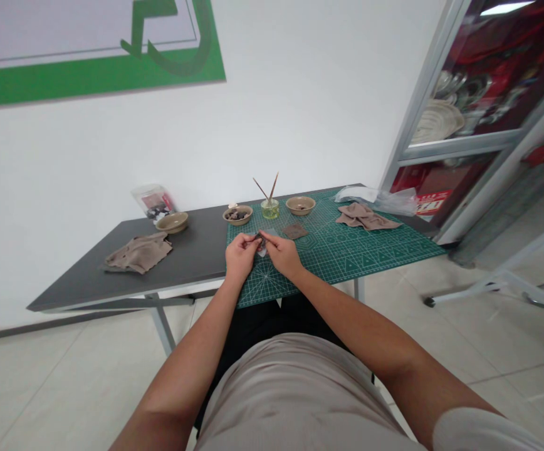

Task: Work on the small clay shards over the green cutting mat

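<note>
Over the green cutting mat (328, 250), my left hand (240, 255) and my right hand (282, 253) meet, thumbs and fingers pinched together. Between the fingertips is a small dark piece with a whitish, partly see-through sheet (261, 250); its kind cannot be made out. Just right of my right hand lies a flat brown square (295, 231). Beyond my hands stand a tan bowl (225, 218) holding several dark lumps, a glass jar (270, 212) with yellowish liquid and two thin sticks, and another tan bowl (301, 210) with a few small dark bits.
A crumpled brown cloth (366, 217) and a clear plastic bag (385, 199) lie at the right. On the dark tabletop (192, 257) at left are another brown cloth (140, 252), a tan bowl (172, 223) and a clear plastic container (153, 202). A white wall (300, 113) backs the table.
</note>
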Motion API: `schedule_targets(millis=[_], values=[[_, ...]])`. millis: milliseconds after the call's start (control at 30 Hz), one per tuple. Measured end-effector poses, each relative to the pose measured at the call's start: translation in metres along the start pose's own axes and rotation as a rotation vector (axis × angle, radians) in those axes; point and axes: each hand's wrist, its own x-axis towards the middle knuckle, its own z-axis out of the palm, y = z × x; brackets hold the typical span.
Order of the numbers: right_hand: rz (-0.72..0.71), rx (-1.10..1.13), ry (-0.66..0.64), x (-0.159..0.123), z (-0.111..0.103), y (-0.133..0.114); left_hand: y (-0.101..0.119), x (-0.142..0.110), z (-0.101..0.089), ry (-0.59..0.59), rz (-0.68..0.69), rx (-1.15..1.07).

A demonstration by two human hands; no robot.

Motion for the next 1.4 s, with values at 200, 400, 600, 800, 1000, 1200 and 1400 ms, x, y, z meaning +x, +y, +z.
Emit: schedule_targets(millis=[200, 400, 600, 800, 1000, 1200, 1400], values=[[0.009, -0.008, -0.004, -0.0003, -0.0014, -0.0034, -0.0006, 0.0005, 0.001, 0.003, 0.001, -0.024], [0.007, -0.072, -0.004, -0.0001, -0.0028, -0.0041, -0.0029, 0.0022, 0.003, 0.004, -0.019, -0.108], [-0.027, -0.114, -0.017, 0.0, -0.0015, -0.0005, -0.004, 0.0021, 0.0028, -0.007, -0.028, -0.108], [-0.026, -0.142, -0.03, 0.0005, -0.0019, -0.0035, -0.0072, 0.003, 0.0023, -0.002, -0.018, -0.106], [-0.031, -0.177, -0.04, 0.0008, -0.0017, -0.0054, -0.0043, 0.0025, 0.003, 0.006, -0.03, -0.12], [-0.078, -0.211, -0.04, -0.0004, 0.0, -0.0054, -0.0027, 0.0023, 0.0032, 0.023, -0.032, -0.123], [-0.106, -0.26, -0.072, -0.0006, 0.0004, -0.0074, -0.0047, 0.0031, 0.0034, 0.024, -0.045, -0.139]])
